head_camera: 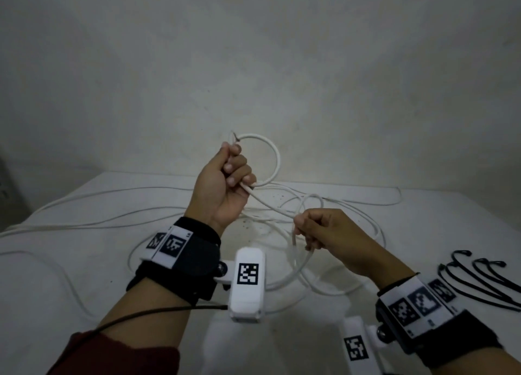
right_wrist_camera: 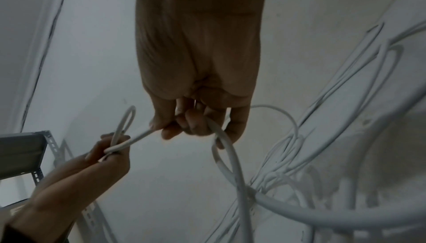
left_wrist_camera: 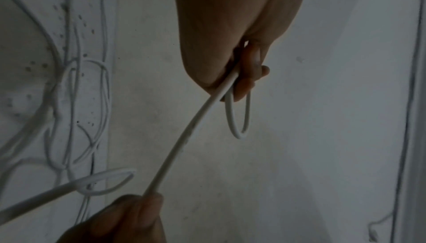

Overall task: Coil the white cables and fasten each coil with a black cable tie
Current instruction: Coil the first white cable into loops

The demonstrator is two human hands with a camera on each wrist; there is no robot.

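My left hand (head_camera: 229,174) is raised above the table and grips a white cable (head_camera: 277,160) near its cut end, with one round loop standing out to the right of the fist. From that fist the cable runs down and right to my right hand (head_camera: 315,228), which pinches it and holds a second, looser loop. In the left wrist view the loop (left_wrist_camera: 238,117) hangs below the curled fingers. In the right wrist view the cable (right_wrist_camera: 227,148) passes through the right fingers. Several black cable ties (head_camera: 485,281) lie on the table at the right.
More white cable (head_camera: 118,218) lies in loose tangled strands across the white table (head_camera: 84,261), reaching the left edge and the back right. A pale wall stands close behind. A grey metal shelf frame (right_wrist_camera: 27,148) shows at the left in the right wrist view.
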